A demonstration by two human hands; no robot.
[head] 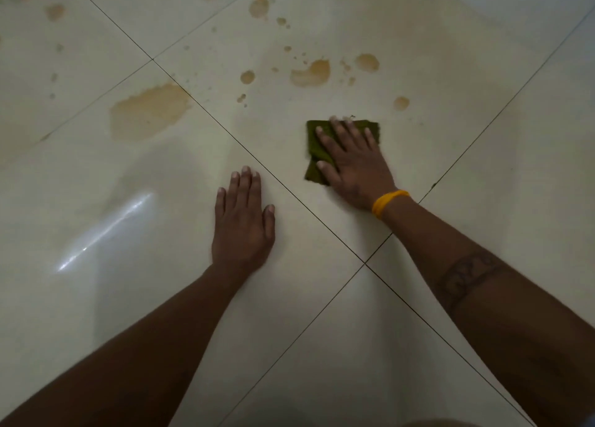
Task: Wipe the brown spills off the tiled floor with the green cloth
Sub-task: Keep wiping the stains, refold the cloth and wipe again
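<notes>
Brown spills (149, 111) marked the pale tiled floor (322, 330) in many places: one broad patch to the left, a medium puddle (311, 72) further ahead, and scattered drops towards the far edge. Judging by these, most of the wiping was not yet done. A folded green cloth (314, 150) lay on a bare stretch of tile, short of the nearest stains. The right hand (351, 162), with a yellow band (388, 203) at the wrist, pressed flat on the cloth, fingers spread straight. The left hand (243, 224) rested flat on the floor, fingers straight, holding nothing. Glossy cream tiles with thin dark grout lines caught a streak of reflected light; the room appeared dim.
</notes>
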